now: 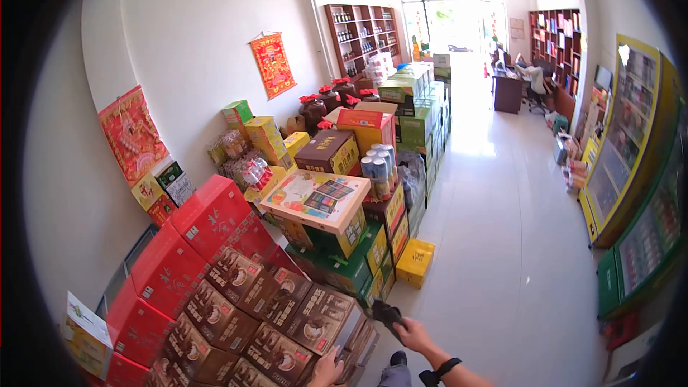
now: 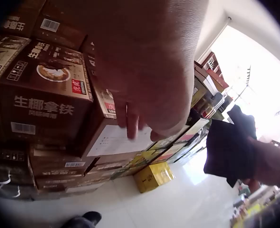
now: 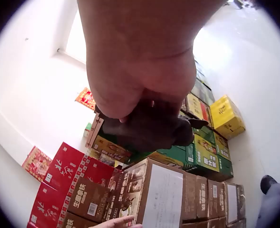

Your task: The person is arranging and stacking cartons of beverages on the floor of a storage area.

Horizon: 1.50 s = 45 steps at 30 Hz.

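Note:
My right hand (image 1: 416,337) grips a bunched dark cloth (image 1: 387,315) above the floor, just right of the stacked brown cartons (image 1: 272,355). In the right wrist view the cloth (image 3: 144,130) hangs below the palm, and the wrist hides part of the grip. My left hand (image 1: 328,369) is at the near edge of a brown carton's top, its fingers extended. Seen from the left wrist, the fingertips (image 2: 132,128) overlap the carton's side, where a white sheet (image 2: 116,140) is stuck. Each brown carton carries a coffee cup picture and pale lettering.
Red cartons (image 1: 172,265) stand behind the brown ones, along the wall. Ahead are green cartons (image 1: 344,272), a flat picture box (image 1: 315,201) and a yellow box (image 1: 416,263) on the floor. Yellow-framed coolers (image 1: 623,136) line the right side; a desk (image 1: 507,93) stands farther off.

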Each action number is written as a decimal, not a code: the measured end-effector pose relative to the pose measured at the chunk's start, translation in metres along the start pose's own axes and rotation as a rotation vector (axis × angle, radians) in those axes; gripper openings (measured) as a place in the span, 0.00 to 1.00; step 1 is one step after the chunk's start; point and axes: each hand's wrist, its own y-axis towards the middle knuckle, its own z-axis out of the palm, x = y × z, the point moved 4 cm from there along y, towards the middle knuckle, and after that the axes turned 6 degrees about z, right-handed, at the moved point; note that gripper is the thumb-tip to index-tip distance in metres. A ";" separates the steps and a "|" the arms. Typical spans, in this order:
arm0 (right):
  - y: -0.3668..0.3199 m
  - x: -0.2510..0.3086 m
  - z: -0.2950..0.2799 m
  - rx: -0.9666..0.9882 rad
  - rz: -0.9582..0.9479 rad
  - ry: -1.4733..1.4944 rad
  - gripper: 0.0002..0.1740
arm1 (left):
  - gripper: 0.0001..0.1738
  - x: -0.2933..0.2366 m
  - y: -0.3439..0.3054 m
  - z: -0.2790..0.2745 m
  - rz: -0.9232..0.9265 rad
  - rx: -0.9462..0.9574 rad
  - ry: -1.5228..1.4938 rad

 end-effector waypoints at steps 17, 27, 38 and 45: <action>0.245 0.026 0.162 1.069 -1.037 -0.529 0.35 | 0.15 -0.028 0.188 0.058 -0.417 0.113 -0.441; 0.419 -0.207 -0.078 0.760 -0.013 -0.468 0.27 | 0.18 -0.109 0.370 0.045 -0.318 0.179 -0.491; 0.549 -0.411 -0.476 -0.310 0.526 0.450 0.23 | 0.18 -0.264 0.601 0.165 -0.237 0.238 -0.511; 0.596 -0.409 -0.627 -0.483 0.478 0.989 0.26 | 0.19 -0.428 0.763 0.168 -0.005 0.258 -0.263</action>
